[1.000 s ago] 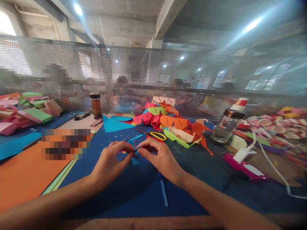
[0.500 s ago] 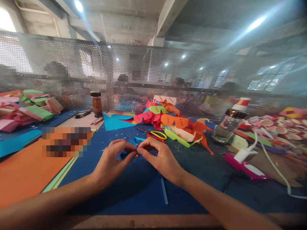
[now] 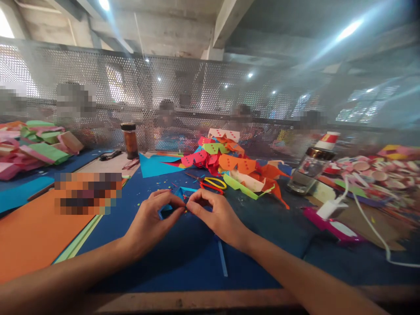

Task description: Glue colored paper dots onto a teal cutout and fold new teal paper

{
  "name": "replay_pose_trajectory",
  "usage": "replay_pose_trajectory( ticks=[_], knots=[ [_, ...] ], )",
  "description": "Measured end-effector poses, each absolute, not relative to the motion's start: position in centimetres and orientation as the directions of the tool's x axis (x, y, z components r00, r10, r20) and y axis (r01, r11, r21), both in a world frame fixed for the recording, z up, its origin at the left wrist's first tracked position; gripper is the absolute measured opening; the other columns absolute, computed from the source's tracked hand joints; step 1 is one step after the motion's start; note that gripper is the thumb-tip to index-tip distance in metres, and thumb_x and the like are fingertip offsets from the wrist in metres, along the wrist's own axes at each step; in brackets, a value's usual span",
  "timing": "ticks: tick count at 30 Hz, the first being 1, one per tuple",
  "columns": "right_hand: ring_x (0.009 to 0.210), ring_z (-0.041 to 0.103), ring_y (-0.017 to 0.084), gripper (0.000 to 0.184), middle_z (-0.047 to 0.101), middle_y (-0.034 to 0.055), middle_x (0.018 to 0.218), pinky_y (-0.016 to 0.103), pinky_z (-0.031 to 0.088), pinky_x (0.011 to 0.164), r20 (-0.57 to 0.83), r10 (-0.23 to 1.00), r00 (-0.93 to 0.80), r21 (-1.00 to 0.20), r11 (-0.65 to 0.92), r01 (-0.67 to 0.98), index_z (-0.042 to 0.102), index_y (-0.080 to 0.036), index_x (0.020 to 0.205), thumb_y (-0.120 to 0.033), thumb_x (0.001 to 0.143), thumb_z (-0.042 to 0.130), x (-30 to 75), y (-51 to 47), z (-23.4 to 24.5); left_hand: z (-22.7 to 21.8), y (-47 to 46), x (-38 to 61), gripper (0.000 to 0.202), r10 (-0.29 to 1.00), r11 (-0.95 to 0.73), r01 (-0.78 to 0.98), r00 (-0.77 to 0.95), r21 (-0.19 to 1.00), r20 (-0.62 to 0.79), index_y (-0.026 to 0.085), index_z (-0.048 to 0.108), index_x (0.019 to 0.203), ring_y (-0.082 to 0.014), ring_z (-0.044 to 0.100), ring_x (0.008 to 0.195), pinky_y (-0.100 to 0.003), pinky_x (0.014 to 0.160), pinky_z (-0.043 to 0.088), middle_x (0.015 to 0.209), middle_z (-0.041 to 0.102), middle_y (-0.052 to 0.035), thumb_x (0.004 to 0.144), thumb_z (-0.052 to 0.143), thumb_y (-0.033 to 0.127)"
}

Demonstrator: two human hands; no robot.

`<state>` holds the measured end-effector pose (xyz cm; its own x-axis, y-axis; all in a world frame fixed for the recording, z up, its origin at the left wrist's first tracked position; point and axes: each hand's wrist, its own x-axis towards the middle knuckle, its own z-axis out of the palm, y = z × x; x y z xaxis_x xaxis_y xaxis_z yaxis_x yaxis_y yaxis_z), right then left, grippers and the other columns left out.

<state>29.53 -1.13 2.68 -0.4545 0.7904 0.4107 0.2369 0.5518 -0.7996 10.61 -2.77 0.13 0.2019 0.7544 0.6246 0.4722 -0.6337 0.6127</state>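
My left hand (image 3: 151, 223) and my right hand (image 3: 218, 216) meet at the middle of the table, fingertips pinched together on a small folded blue paper piece (image 3: 173, 203). Most of that piece is hidden behind my fingers. The paper rests low over a dark blue sheet (image 3: 183, 258). Just beyond my hands lie scissors with yellow handles (image 3: 213, 183). A thin light blue paper strip (image 3: 223, 262) lies on the sheet below my right wrist.
A heap of folded coloured paper shapes (image 3: 229, 164) sits behind the scissors. An orange sheet (image 3: 36, 236) lies at left, a glass jar (image 3: 308, 173) and a pink device with a white cable (image 3: 331, 221) at right. A perforated metal screen (image 3: 197, 100) backs the table, with people behind it.
My fingertips have closed in on the blue paper and pressed it lower toward the table. The view has shifted slightly down.
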Motion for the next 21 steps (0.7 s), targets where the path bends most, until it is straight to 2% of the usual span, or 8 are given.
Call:
replay_pose_trajectory(
  ticks=[3,6,9,11,15,21],
  knots=[
    [0.078,0.062,0.015,0.017,0.066,0.0,0.08,0.028,0.05,0.074,0.406,0.786,-0.467,-0.801,0.552,0.231,0.062,-0.019,0.082,-0.029,0.095,0.057,29.58,-1.09,2.57,0.32,-2.86,10.68,0.008,0.769,-0.616,0.48,0.195,0.625,0.608,0.023,0.068,0.081,-0.0168,0.064,0.079,-0.036,0.089,0.045,0.075,0.07,0.0028,0.087,0.062,0.02],
    [0.079,0.064,0.015,0.01,0.066,0.0004,0.084,0.029,0.051,0.075,0.512,0.75,-0.42,-0.724,0.639,0.259,0.063,-0.02,0.09,-0.027,0.095,0.057,29.71,-1.17,2.45,0.53,-2.9,10.67,0.01,0.798,-0.581,0.474,0.171,0.662,0.578,0.022,0.067,0.079,-0.0165,0.062,0.075,-0.033,0.077,0.045,0.074,0.069,0.0021,0.087,0.061,0.022],
    [0.086,0.063,0.017,0.005,0.066,0.0026,0.092,0.033,0.052,0.083,0.707,0.592,-0.388,-0.502,0.806,0.316,0.063,-0.023,0.097,-0.022,0.095,0.059,29.95,-1.32,2.36,0.69,-2.86,10.62,0.011,0.828,-0.544,0.446,0.146,0.711,0.542,0.021,0.067,0.078,-0.0166,0.062,0.073,-0.031,0.073,0.045,0.073,0.069,0.0017,0.087,0.062,0.026],
    [0.095,0.062,0.019,0.008,0.065,0.0046,0.098,0.036,0.051,0.088,0.777,0.465,-0.425,-0.337,0.877,0.343,0.063,-0.024,0.102,-0.02,0.096,0.058,30.15,-1.37,2.29,0.77,-2.87,10.61,0.012,0.842,-0.526,0.425,0.14,0.736,0.521,0.021,0.067,0.079,-0.0166,0.063,0.073,-0.03,0.072,0.046,0.073,0.07,0.0018,0.087,0.062,0.028],
    [0.1,0.062,0.02,0.013,0.067,0.0064,0.103,0.039,0.05,0.089,0.78,0.366,-0.508,-0.147,0.896,0.419,0.063,-0.023,0.108,-0.018,0.096,0.059,30.44,-1.28,2.16,0.85,-2.97,10.7,0.011,0.846,-0.524,0.383,0.126,0.761,0.519,0.022,0.069,0.08,-0.0166,0.063,0.072,-0.029,0.07,0.047,0.072,0.07,0.0017,0.086,0.063,0.029],
    [0.097,0.062,0.021,0.011,0.068,0.0059,0.101,0.039,0.049,0.086,0.776,0.344,-0.528,-0.055,0.871,0.488,0.064,-0.022,0.107,-0.021,0.097,0.058,30.5,-1.1,2.18,0.7,-2.94,10.75,0.011,0.852,-0.516,0.363,0.126,0.775,0.508,0.022,0.071,0.079,-0.017,0.063,0.073,-0.031,0.073,0.046,0.073,0.071,0.0017,0.085,0.065,0.028]
  ],
)
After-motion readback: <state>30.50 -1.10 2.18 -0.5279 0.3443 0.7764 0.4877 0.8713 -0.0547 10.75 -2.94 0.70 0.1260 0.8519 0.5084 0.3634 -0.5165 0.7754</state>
